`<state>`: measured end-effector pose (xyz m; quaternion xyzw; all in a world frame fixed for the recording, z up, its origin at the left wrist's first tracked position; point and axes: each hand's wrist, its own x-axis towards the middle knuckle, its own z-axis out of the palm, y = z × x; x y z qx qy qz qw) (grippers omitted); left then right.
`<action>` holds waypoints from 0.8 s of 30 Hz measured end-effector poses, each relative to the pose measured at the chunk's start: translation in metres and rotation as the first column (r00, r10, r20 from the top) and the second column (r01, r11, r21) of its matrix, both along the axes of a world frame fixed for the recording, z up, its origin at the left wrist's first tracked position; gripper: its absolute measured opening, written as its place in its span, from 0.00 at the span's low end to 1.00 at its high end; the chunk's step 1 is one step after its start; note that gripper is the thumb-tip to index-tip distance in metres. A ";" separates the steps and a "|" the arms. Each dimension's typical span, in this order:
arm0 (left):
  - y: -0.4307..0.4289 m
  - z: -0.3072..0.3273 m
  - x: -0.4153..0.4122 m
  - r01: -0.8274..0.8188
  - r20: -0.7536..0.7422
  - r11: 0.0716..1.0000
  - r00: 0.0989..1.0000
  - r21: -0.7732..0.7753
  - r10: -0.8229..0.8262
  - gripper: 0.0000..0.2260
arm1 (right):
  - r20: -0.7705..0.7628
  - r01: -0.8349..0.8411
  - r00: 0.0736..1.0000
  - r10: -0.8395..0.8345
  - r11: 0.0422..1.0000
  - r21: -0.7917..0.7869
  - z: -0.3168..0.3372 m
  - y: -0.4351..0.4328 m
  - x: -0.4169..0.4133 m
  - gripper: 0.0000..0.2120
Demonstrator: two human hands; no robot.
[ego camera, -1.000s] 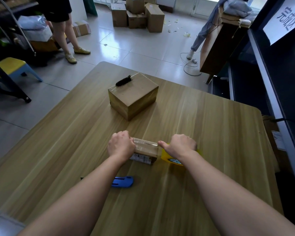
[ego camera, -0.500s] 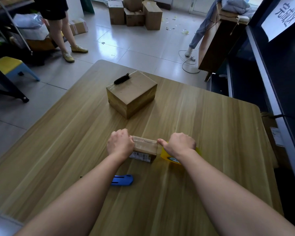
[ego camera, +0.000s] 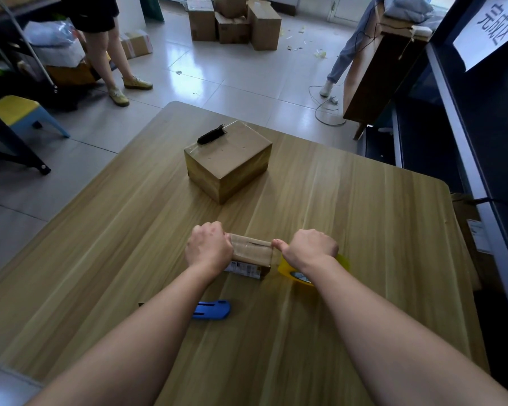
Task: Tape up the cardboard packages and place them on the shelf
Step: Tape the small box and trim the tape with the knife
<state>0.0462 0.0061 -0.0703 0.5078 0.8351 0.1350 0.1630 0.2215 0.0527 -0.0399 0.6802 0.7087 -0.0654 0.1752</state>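
The wooden desk [ego camera: 364, 230] stands beside the dark shelf [ego camera: 467, 142], handy for stowing. The larger box [ego camera: 229, 162] sits far back, out of the way. Nearer me, the small package [ego camera: 251, 253] lies flat on the desk, with the left hand [ego camera: 208, 249] curled round its left end to steady it. The right hand [ego camera: 310, 247] grips the yellow tape roll [ego camera: 288, 269], thumb on the package's right edge, likely pressing tape down. A blue cutter [ego camera: 213, 310] lies close.

The left hand [ego camera: 208, 249] covers the left end of the small box [ego camera: 251, 253], its fingers curled out of sight. The right hand [ego camera: 310, 249] and wrist hide most of the yellow tape roll [ego camera: 288, 269]. The left forearm [ego camera: 147, 332] hides part of the blue cutter [ego camera: 213, 310]. The print on the label [ego camera: 244, 269] is too small to read. The top edge cuts off the person in shorts [ego camera: 103, 45] and the person in grey trousers [ego camera: 346, 51].
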 end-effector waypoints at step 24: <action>0.009 -0.010 -0.018 -0.231 0.216 0.933 0.931 -0.276 0.295 0.36 | 0.062 0.025 0.998 -0.021 0.998 -0.055 0.003 -0.002 -0.005 0.29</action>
